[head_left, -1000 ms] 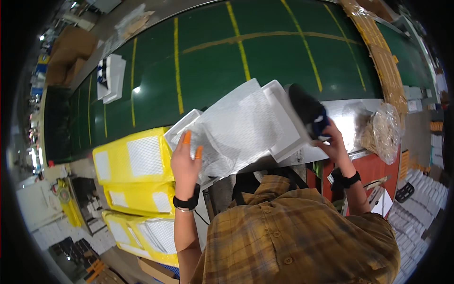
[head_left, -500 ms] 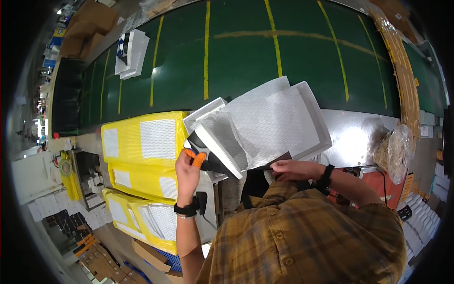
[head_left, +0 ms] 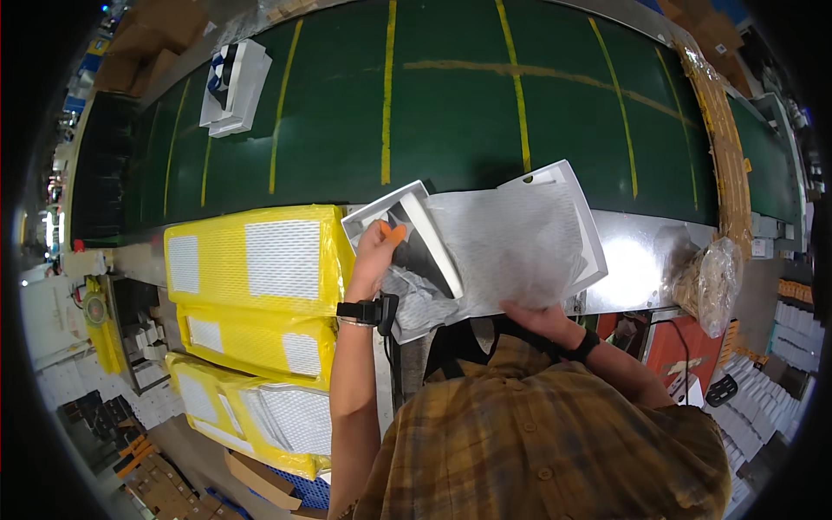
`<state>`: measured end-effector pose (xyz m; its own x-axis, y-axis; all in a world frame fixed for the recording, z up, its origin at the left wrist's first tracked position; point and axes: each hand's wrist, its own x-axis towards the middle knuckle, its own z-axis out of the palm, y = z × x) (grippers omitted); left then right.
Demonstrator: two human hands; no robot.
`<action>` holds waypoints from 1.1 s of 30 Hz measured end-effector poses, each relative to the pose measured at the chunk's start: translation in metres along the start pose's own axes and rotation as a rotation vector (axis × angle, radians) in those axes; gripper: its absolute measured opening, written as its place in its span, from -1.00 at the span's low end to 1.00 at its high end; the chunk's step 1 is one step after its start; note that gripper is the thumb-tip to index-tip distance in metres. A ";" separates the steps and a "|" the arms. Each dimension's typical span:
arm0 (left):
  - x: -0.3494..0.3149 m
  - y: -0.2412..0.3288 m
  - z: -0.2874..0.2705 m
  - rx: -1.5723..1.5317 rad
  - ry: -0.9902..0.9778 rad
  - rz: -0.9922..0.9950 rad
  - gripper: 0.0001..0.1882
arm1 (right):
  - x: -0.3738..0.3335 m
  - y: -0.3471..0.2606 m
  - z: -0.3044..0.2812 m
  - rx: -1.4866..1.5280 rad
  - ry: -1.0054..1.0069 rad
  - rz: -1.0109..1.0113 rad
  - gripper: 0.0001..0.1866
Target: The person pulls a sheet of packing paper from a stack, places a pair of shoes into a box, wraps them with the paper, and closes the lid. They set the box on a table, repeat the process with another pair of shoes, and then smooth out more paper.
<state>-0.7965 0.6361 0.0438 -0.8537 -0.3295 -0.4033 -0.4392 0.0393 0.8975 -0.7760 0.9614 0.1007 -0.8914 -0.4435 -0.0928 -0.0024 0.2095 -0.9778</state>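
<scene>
A white open box (head_left: 592,251) lies at the belt's near edge, its left end holding a shoe (head_left: 414,247) with a dark upper and a thick white sole. My left hand (head_left: 374,260), with orange covers on its fingertips, is closed on the shoe's dark upper. White tissue paper (head_left: 511,243) spreads across the box to the right of the shoe, and a crumpled part lies below it. Against the paper's near edge is my right hand (head_left: 542,321), fingers stretched out and partly hidden by the paper.
A green conveyor belt (head_left: 338,113) with yellow stripes runs behind the box. Another white box (head_left: 247,91) with dark blue contents sits on it at far left. Yellow-wrapped stacks (head_left: 234,299) stand to my left. Clear plastic wrapping (head_left: 706,282) lies at right, near a red cabinet (head_left: 672,351).
My left hand has moved up and right with the shoe, now over the box's left end. My right hand has moved slightly right, and its fingers have straightened. The paper has shifted and lies flatter.
</scene>
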 end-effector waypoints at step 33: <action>-0.171 -0.017 0.026 1.079 0.194 0.144 -0.07 | 0.139 0.001 0.090 -1.132 -0.709 -0.596 -0.09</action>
<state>-0.6497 0.7163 0.0927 -0.8996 -0.3943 -0.1876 -0.4332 0.8602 0.2691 -0.8592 0.8211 0.0700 -0.2269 -0.9647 -0.1340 -0.9290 0.2556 -0.2675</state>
